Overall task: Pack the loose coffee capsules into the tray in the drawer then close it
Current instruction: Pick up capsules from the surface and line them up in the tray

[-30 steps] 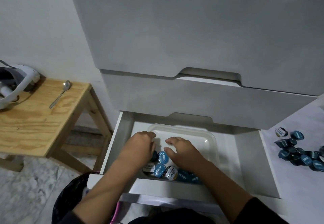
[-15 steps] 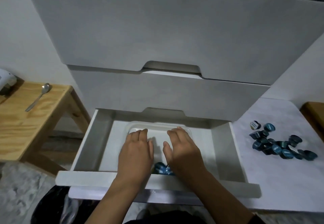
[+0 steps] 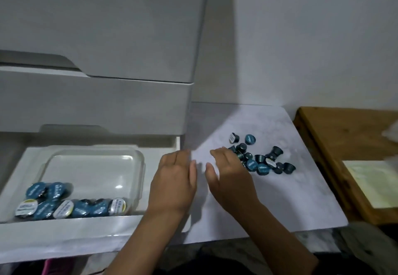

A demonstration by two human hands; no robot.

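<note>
— What is the biggest thing here?
— The grey chest of drawers, with smooth flat fronts and cut-out grips. Its lowest drawer is pulled out, white and matte inside.

— And beside it?
— A pale worktop with a faint marble pattern and rounded corners. To its right stands a wooden board, brown with visible grain, and a yellowish sheet lies on it.

— What is inside the drawer?
— A clear plastic tray, rectangular with rounded corners and a shiny bottom. Along its near side lies a row of packed capsules, round foil lids up, most blue and a few silver-white. The far part of the tray is bare.

— Where are the hands?
— Both are above the worktop, between the drawer and the heap. The left hand is flat, fingers stretched and apart, holding nothing. The right hand is also spread and not gripping; its fingertips reach the near edge of the heap.

— And the heap?
— The loose capsules lie in a disorderly cluster on the worktop, small dark cups, some on their sides, some with blue lids up.
</note>
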